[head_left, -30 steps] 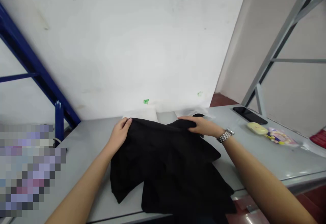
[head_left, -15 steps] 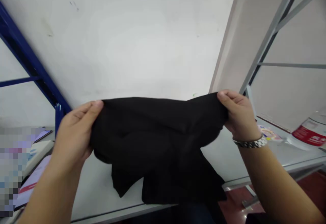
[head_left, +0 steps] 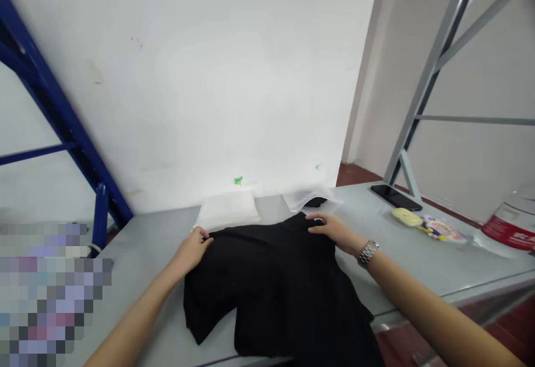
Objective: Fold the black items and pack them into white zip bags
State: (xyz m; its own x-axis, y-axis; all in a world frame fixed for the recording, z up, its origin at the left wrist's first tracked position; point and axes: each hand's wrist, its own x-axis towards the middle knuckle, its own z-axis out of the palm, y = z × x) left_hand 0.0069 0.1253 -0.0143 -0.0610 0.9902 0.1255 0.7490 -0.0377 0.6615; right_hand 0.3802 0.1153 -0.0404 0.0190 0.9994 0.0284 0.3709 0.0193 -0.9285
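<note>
A black garment (head_left: pixel 271 283) lies spread on the grey table (head_left: pixel 163 228), its lower part hanging over the front edge. At its upper left corner my left hand (head_left: pixel 196 247) pinches the cloth between thumb and fingers. My right hand (head_left: pixel 328 230), with a metal watch on the wrist, rests at the upper right of the garment, fingers apart and touching the fabric.
Behind the garment lie a white packet (head_left: pixel 229 210) and a clear bag (head_left: pixel 309 197) with something black. To the right are a phone (head_left: pixel 396 197), a yellow item (head_left: pixel 406 217), a colourful packet (head_left: pixel 443 229) and a red-labelled bottle (head_left: pixel 510 219). A blue frame (head_left: pixel 62 99) stands left.
Both hands have moved away from me and down to the table, closer together. The garment, held up and stretched before, now lies flatter. My right hand has loosened its grip.
</note>
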